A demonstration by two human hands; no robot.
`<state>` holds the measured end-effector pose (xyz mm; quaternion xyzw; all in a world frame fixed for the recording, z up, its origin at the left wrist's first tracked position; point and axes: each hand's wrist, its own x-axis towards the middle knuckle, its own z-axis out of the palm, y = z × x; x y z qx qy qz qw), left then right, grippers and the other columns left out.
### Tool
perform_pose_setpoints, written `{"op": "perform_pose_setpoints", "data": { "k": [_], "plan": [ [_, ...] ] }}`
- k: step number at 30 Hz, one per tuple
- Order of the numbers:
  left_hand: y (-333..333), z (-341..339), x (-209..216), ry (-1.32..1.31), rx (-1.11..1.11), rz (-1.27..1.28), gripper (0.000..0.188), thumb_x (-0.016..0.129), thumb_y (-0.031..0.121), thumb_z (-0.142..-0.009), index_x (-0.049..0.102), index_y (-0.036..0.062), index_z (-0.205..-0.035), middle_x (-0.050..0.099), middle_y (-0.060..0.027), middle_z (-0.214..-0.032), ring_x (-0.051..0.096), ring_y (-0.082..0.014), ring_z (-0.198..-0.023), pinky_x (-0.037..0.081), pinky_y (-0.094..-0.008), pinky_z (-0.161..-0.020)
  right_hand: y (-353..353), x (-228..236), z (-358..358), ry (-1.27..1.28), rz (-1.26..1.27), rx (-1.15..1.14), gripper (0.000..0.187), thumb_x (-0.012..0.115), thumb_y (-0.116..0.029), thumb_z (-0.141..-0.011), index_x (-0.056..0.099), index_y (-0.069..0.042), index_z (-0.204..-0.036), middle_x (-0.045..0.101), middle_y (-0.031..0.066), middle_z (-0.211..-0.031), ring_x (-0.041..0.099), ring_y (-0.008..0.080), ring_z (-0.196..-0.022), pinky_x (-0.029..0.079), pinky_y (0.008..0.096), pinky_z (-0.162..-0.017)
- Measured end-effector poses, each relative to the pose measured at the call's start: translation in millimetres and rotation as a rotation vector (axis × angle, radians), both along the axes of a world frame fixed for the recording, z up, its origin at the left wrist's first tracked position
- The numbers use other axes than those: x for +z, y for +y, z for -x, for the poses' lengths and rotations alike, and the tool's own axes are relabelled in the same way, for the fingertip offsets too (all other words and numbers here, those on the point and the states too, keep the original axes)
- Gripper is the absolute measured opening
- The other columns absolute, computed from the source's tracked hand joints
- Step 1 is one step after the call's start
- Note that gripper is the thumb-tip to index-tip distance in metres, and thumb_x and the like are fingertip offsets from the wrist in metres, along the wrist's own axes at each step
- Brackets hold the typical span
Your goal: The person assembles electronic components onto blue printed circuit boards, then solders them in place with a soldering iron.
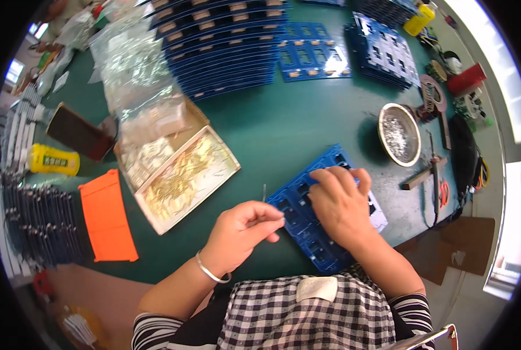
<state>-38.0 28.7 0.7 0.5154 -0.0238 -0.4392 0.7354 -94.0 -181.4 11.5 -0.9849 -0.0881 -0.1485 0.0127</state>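
Note:
A blue circuit-board panel [316, 251] with rows of dark cut-outs lies tilted on the table in front of me. My right hand [343, 207] rests over its upper middle, fingers bent down to the board; their tips are partly hidden, and whatever they hold is too small to name. Just left of the panel, my left hand [243, 230] is closed in a pinch, thumb against forefinger. Anything between those fingertips cannot be made out. A thin metal pin [264, 192] shows just above the left hand; whether it is held or lies on the table I cannot tell.
Left of my hands is a cardboard tray [228, 157] of loose brass-coloured pins, beside an orange plastic piece [109, 216]. A metal bowl [383, 137] of small silvery parts and a soldering iron [435, 175] are on the right. Stacked blue panels [225, 64] rise at the back.

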Motion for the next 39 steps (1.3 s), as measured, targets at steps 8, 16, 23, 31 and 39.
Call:
{"op": "perform_pose_setpoints", "data": {
  "k": [8, 16, 23, 31, 39],
  "plan": [
    [-2, 6, -11, -0.037, 0.017, 0.077, 0.02, 0.06, -0.002, -0.09, 0.059, -0.0027, -0.109, 0.064, -0.0106, -0.102, 0.064, -0.016, -0.092, 0.054, -0.0274, -0.082, 6, 20, 5, -0.033, -0.224, -0.034, 0.016, 0.071, -0.016, -0.07, 0.066, -0.013, -0.085, 0.061, -0.0004, -0.108, 0.055, 0.0181, -0.1, 0.032, 0.0414, -0.091],
    [-7, 2, -6, -0.027, -0.015, 0.032, 0.017, 0.061, 0.002, -0.09, 0.06, -0.0012, -0.107, 0.067, -0.0099, -0.096, 0.066, -0.0156, -0.084, 0.053, -0.0246, -0.075, 18, 13, 16, 0.101, -0.607, 0.048, 0.022, 0.074, -0.01, -0.071, 0.064, -0.011, -0.09, 0.063, 0.0012, -0.102, 0.056, 0.0206, -0.096, 0.034, 0.0376, -0.085],
    [-5, 12, -8, 0.361, 0.07, 0.232, 0.011, 0.063, 0.008, -0.092, 0.062, 0.002, -0.1, 0.066, -0.0082, -0.094, 0.065, -0.0143, -0.075, 0.045, -0.0179, -0.056, 29, 6, 17, -0.01, -0.65, 0.118, 0.027, 0.078, -0.009, -0.065, 0.063, -0.011, -0.088, 0.063, 0.0027, -0.101, 0.057, 0.0232, -0.093, 0.036, 0.0374, -0.083],
    [-9, 21, -12, 0.286, 0.158, 0.243, 0.01, 0.063, 0.002, -0.09, 0.062, 0.0012, -0.1, 0.064, -0.0077, -0.091, 0.064, -0.0143, -0.073, 0.047, -0.018, -0.056, 36, 3, 19, 0.022, -0.853, 0.045, 0.012, 0.07, -0.005, -0.076, 0.06, -0.009, -0.083, 0.061, 0.0069, -0.098, 0.056, 0.0241, -0.092, 0.036, 0.0362, -0.086],
    [-7, 23, -9, 0.085, 0.165, 0.099, 0.008, 0.061, -0.003, -0.087, 0.062, 0.001, -0.094, 0.061, -0.0097, -0.095, 0.061, -0.0136, -0.061, 0.047, -0.0191, -0.051, 0, 10, 9, 0.039, -0.8, -0.158, 0.01, 0.064, -0.003, -0.073, 0.058, -0.008, -0.08, 0.059, 0.0076, -0.109, 0.051, 0.0277, -0.103, 0.035, 0.0389, -0.091]
  ]
}}
